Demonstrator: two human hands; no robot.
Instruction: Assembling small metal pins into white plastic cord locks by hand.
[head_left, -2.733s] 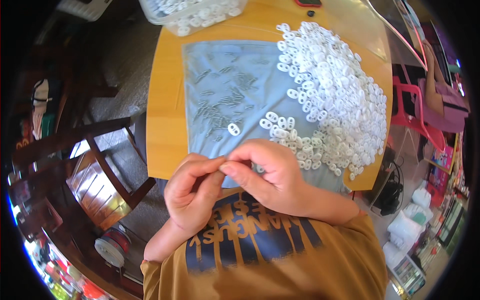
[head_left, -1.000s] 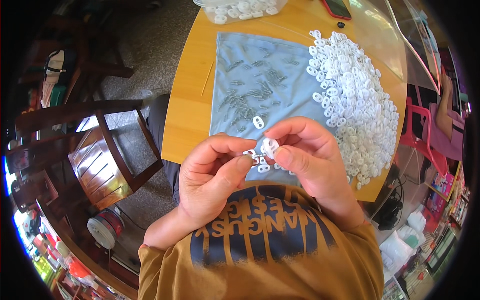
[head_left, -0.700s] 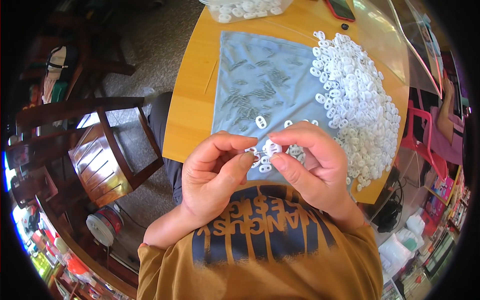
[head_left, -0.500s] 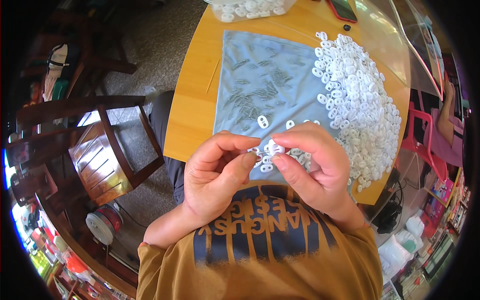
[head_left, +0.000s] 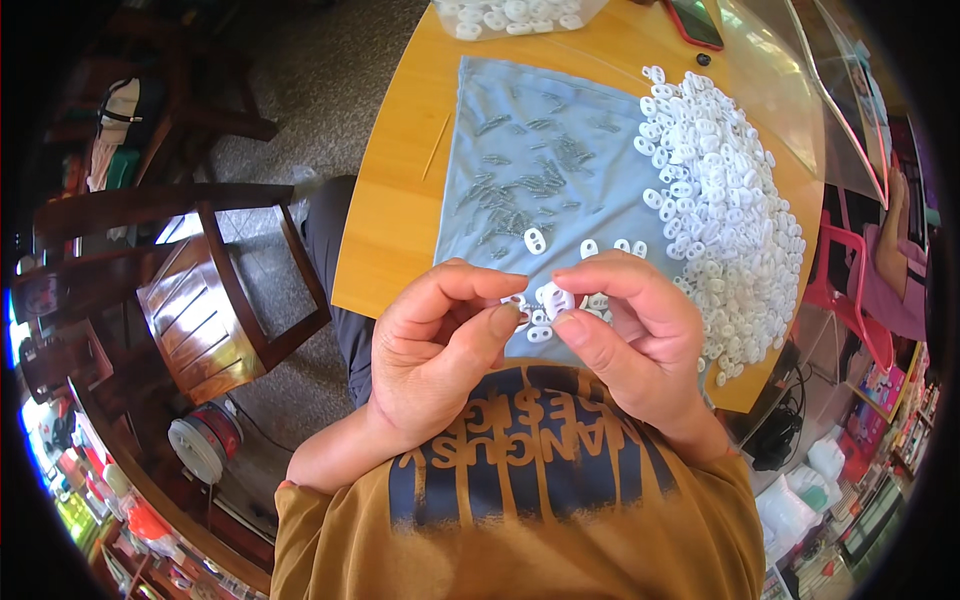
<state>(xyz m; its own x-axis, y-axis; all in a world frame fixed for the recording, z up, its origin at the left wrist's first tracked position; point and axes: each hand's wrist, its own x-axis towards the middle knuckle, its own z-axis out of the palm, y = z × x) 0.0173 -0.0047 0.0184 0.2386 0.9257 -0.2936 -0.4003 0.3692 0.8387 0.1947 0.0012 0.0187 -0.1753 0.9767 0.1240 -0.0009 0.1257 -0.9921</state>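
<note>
My right hand (head_left: 628, 340) pinches a small white plastic two-hole piece (head_left: 553, 298) between thumb and forefinger. My left hand (head_left: 440, 345) meets it from the left, thumb and forefinger pressed together at the piece; what they pinch is too small to see. Both hands hover over the near edge of a grey-blue cloth (head_left: 540, 170) on a round wooden table (head_left: 400, 200). A big heap of the same white pieces (head_left: 720, 210) covers the cloth's right side. Small dark metal pins (head_left: 520, 190) lie scattered on the cloth. A few loose white pieces (head_left: 536, 240) lie just beyond my fingers.
A clear tub of white pieces (head_left: 510, 15) stands at the table's far edge, a red-cased phone (head_left: 695, 22) beside it. A clear plastic bag (head_left: 810, 90) lies at the right. A dark wooden chair (head_left: 190, 300) stands to the left, and a pink plastic chair (head_left: 850, 310) to the right.
My hands have stayed together at chest height, working the white piece between the fingertips; the view has shifted slightly, and my right fingers have turned the piece a little.
</note>
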